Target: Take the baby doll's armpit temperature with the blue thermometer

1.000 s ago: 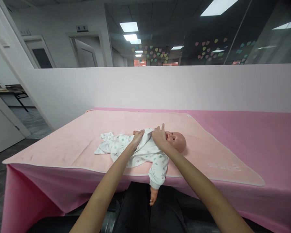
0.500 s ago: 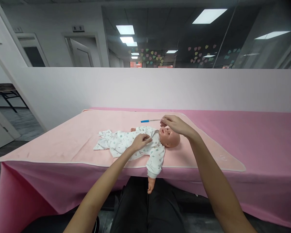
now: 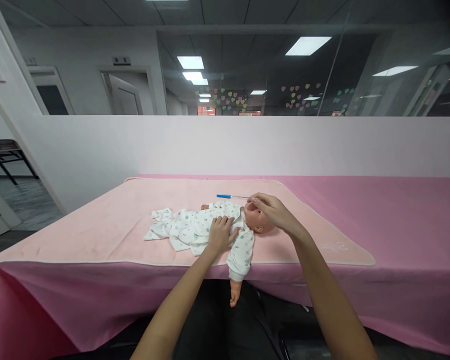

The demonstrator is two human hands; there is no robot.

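The left hand [image 3: 222, 234] lies palm-down, fingers stretched out and thumb apart, on the white, small-patterned cloth garment [image 3: 187, 225] of a bald, smooth-headed baby doll [image 3: 200, 220]. At two o'clock from it, the right hand [image 3: 268, 206] pinches one end of a slim stick with a blue end [image 3: 233, 196], by the doll's head [image 3: 258, 225]. The blue end points to nine o'clock; whether the stick touches the doll's far shoulder, I cannot tell.

Good handling here calls for a light fingertip pinch, the shaft level and the wrist clear of the head, while the left palm steadies the chest without pressing.

The doll lies face-up on a pale peach, white-edged blanket [image 3: 97, 225], legs at nine o'clock. Its near arm [image 3: 240, 252] hangs over the table edge at about five o'clock, so avoid brushing it. A pink tablecloth [image 3: 405, 225] spreads towards three o'clock.
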